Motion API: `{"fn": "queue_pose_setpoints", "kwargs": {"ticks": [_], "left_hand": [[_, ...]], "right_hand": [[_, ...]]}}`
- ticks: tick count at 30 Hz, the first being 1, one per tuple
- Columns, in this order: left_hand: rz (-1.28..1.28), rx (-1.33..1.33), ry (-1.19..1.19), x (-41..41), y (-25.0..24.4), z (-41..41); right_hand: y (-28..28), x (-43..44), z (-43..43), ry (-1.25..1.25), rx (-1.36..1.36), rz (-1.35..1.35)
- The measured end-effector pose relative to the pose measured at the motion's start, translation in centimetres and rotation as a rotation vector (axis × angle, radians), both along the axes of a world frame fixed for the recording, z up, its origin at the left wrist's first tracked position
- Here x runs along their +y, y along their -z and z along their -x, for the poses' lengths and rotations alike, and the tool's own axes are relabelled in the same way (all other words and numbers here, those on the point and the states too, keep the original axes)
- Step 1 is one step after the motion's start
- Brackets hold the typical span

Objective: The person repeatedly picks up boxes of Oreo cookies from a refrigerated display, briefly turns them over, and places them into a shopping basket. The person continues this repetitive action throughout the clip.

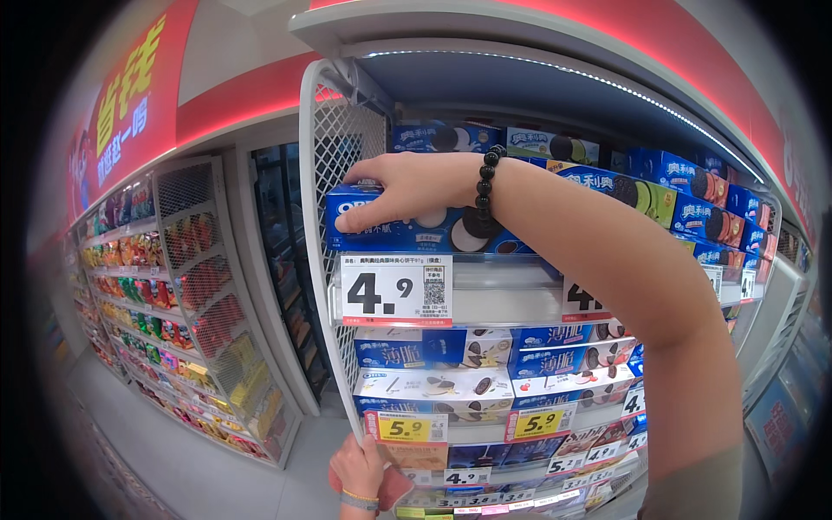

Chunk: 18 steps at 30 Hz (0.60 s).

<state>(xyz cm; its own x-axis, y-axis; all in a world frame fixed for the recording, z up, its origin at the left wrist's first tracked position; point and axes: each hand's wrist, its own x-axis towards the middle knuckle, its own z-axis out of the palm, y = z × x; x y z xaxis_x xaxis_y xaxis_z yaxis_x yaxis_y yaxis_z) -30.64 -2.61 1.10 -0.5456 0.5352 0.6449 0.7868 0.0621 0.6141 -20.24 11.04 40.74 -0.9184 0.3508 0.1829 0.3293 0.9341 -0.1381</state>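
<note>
My right hand (403, 188), with a black bead bracelet on the wrist, reaches across to the left end of the upper shelf. It grips a blue Oreo biscuit box (422, 231), the thumb on the front face and the fingers over the top. The box lies lengthwise at the shelf's front edge, above a large price tag (396, 290). Low in the view, my left hand (356, 465) is closed on a pinkish-red cloth (396, 487), beside the lower left edge of the shelving. Part of the cloth is hidden behind the hand.
White mesh forms the rack's side panel (331, 143). More Oreo boxes (604, 185) stand behind and right of my right arm. Thin biscuit boxes (432, 383) fill the shelf below. Across the grey floor (318, 468), a snack rack (169, 292) stands at left.
</note>
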Motion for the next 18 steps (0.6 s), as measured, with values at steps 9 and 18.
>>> {"fn": "queue_pose_setpoints", "kwargs": {"ticks": [9, 18], "left_hand": [[-0.024, 0.018, 0.013, -0.1, 0.2, 0.2], [-0.047, 0.035, -0.005, 0.2, 0.9, 0.5]], "right_hand": [[-0.6, -0.7, 0.0, 0.042, -0.021, -0.040], [-0.7, -1.0, 0.1, 0.069, 0.046, -0.019]]}}
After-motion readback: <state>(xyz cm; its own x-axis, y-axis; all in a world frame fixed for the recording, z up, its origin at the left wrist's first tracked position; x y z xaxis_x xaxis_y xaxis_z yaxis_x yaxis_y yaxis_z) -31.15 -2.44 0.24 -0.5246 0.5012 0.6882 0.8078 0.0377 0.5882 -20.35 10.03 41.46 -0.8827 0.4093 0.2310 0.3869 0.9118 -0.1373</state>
